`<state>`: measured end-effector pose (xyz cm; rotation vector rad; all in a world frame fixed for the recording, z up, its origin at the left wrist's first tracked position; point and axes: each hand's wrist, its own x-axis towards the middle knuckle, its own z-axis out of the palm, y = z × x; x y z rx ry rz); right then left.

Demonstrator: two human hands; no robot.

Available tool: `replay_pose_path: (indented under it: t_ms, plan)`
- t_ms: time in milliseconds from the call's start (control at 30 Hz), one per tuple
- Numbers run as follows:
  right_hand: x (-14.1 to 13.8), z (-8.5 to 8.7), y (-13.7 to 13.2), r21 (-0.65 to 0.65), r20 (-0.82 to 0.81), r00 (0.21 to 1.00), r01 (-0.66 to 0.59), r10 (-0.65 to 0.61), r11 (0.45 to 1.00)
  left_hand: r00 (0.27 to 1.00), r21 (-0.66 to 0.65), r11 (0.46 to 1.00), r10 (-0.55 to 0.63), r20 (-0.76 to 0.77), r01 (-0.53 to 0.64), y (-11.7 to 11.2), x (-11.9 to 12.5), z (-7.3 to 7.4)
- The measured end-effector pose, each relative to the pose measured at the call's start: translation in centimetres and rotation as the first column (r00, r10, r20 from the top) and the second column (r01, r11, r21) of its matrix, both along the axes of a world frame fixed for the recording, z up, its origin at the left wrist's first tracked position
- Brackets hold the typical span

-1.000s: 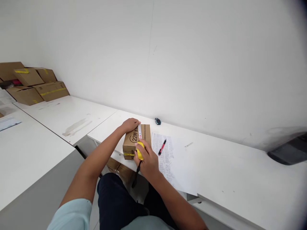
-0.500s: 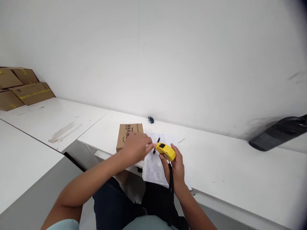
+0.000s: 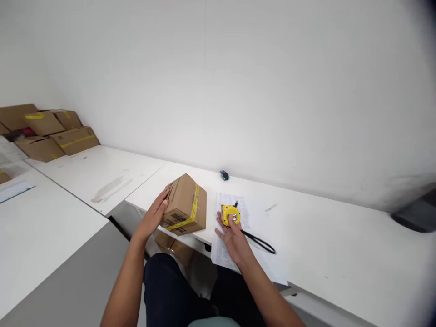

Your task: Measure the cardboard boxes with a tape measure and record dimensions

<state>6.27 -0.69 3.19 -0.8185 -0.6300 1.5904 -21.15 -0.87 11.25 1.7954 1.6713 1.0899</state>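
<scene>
My left hand [image 3: 155,216] holds a brown cardboard box [image 3: 184,204] by its left side, the fingers laid along that face. Yellow tape crosses the box, which looks tilted at the table's front edge. In my right hand [image 3: 235,240] is a yellow tape measure [image 3: 230,215], thumb on its front and some fingers spread. Its black wrist strap [image 3: 259,241] trails to the right. Beneath it lies a sheet of paper covered in writing [image 3: 220,254]. The dark tip of a pen [image 3: 236,204] shows behind the tape measure; the rest is hidden.
A dark watch-like object [image 3: 224,175] lies near the wall. Several cardboard boxes [image 3: 76,140] are stacked at the far left. A dark grey object [image 3: 417,213] leans at the right. A gap separates the white tables near my knees, and more boxes [image 3: 177,247] sit underneath.
My left hand has moved from the tape measure's end to the box's left side. The box has been turned and tipped, showing its taped faces. The tape measure is turned and its strap swung right.
</scene>
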Motion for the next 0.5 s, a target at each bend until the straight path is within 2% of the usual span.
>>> replay_pose_path:
  t_ms: [133, 233, 367, 433, 500]
  plan:
    - [-2.9, 1.8, 0.7, 0.158, 0.013, 0.977, -0.211, 0.211, 0.965, 0.968, -0.025, 0.999, 0.033, 0.249, -0.028, -1.3, -0.3, -2.9]
    - [-3.3, 2.9, 0.7, 0.213, 0.001, 0.97, -0.238, 0.244, 0.948, 0.933, -0.043, 0.996, 0.087, 0.349, -0.077, -1.8, 1.0, -4.8]
    - [-1.7, 2.6, 0.8, 0.161, 0.054, 0.979, -0.2, 0.194, 0.966, 0.925, -0.075, 0.992, 0.121, 0.36, -0.1, -1.9, 2.9, -5.5]
    - [-0.6, 2.3, 1.0, 0.161, 0.151, 0.985, -0.109, 0.085, 0.981, 0.926, -0.064, 0.982, 0.186, 0.327, -0.175, -1.9, 3.3, -5.5]
    - [0.5, 2.4, 1.1, 0.219, 0.29, 0.952, 0.03, -0.095, 0.975, 0.911, -0.053, 0.963, 0.266, 0.315, -0.263, -2.0, 3.5, -5.4]
